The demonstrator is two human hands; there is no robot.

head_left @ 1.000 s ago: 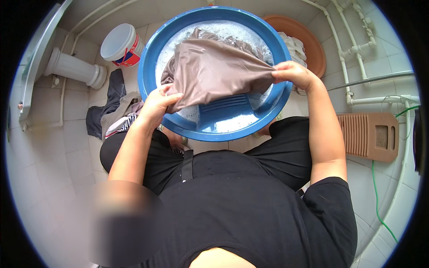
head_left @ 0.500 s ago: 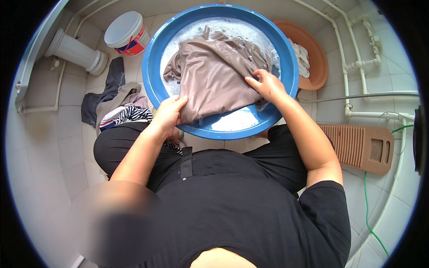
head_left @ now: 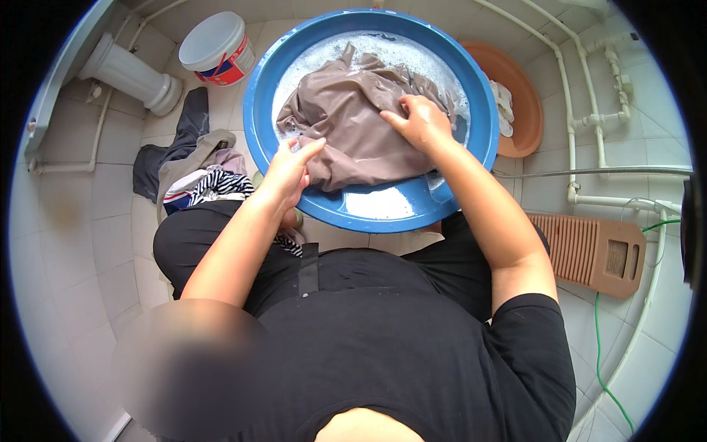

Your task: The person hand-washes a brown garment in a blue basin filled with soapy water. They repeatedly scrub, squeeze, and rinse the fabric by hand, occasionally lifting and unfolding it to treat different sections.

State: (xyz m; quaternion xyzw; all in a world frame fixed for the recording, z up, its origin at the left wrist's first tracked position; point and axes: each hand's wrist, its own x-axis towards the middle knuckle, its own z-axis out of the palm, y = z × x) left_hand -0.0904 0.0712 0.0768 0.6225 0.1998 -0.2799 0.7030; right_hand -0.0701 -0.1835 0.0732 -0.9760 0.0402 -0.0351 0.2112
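A wet taupe garment (head_left: 353, 132) lies bunched in a round blue basin (head_left: 254, 147) of sudsy water (head_left: 309, 74). At its near left edge is my left hand (head_left: 286, 177), its thumb stretched over the fabric and its other fingers curled at the edge, closed on the cloth. My right hand (head_left: 426, 127) rests on the right side of the garment. Its thumb and forefinger are apart, with cloth showing between them; its remaining fingers are partly hidden.
A pile of clothes (head_left: 188, 166) lies on the floor at left, below a white bucket (head_left: 213, 48). Behind the basin's right side is an orange-brown tub (head_left: 524, 118) with white cloth. A brown washboard (head_left: 582, 250) lies at right, near white pipes (head_left: 571, 125) and a hose.
My left hand has shifted up and slightly right, its thumb spreading. The right hand has moved up and left. Between them the garment has gone from stretched to slack and bunched.
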